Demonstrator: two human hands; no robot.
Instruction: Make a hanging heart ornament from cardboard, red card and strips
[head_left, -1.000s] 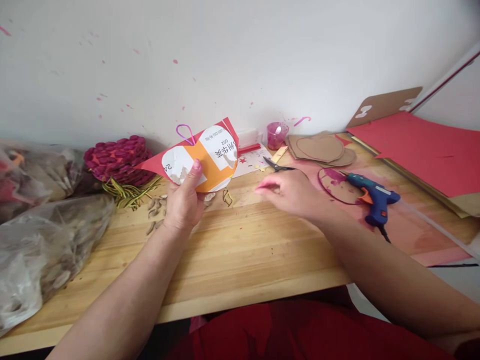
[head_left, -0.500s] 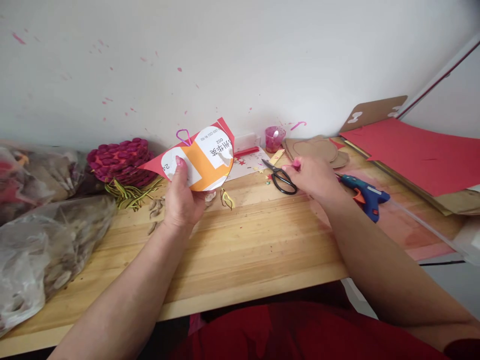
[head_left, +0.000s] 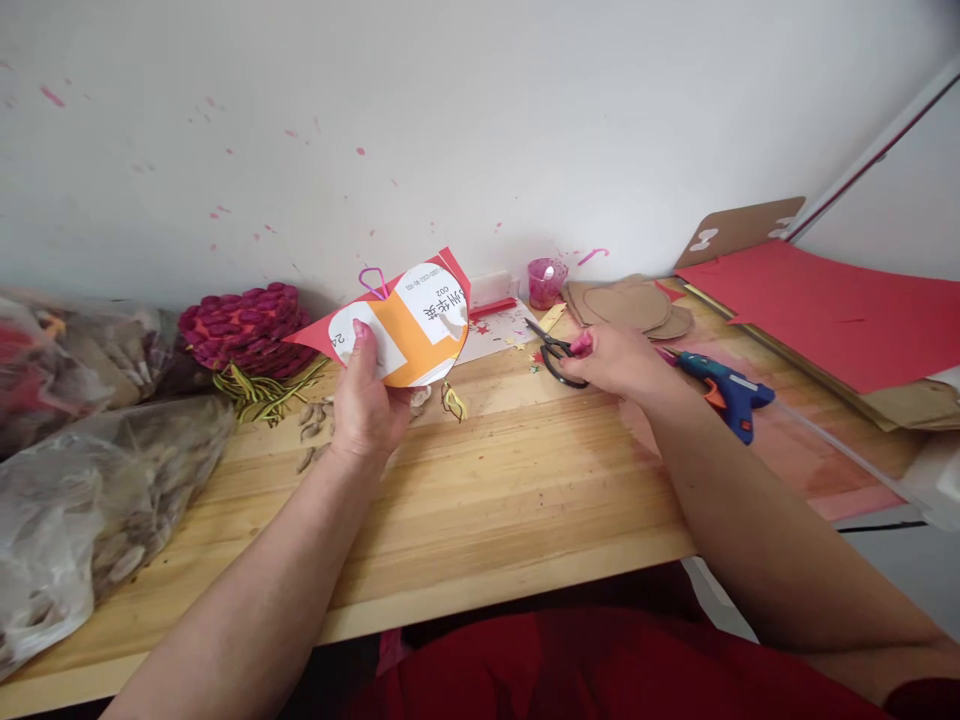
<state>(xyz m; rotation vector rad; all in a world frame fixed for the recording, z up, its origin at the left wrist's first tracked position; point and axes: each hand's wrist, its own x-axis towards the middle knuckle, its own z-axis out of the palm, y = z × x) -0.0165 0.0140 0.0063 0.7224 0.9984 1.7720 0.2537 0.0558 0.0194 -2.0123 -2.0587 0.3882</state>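
My left hand (head_left: 367, 400) grips a card cutout (head_left: 401, 345) with a rounded, heart-like outline, orange and white with printed characters, the thumb lying across its front. Behind the cutout, red paper (head_left: 309, 335) sticks out in points at the left and top. A purple loop (head_left: 371, 282) rises from the upper edge. On the table, my right hand (head_left: 607, 360) has its thumb and fingers closed at the handles of the black scissors (head_left: 556, 362), whose blades point to the upper left. Part of the handles is hidden by the fingers.
Right of my right hand lies a blue glue gun (head_left: 724, 390), near red paper sheets (head_left: 832, 310) and brown card cutouts (head_left: 626, 305). A pink cup (head_left: 546, 283) stands by the wall. At left are a magenta bundle (head_left: 240, 325) and plastic bags (head_left: 112, 500); peanut shells (head_left: 309, 430) lie nearby.
My right hand has shifted slightly left and down onto the scissors' handles, closing on them. My left hand still holds the cutout and red paper, nearly unmoved.
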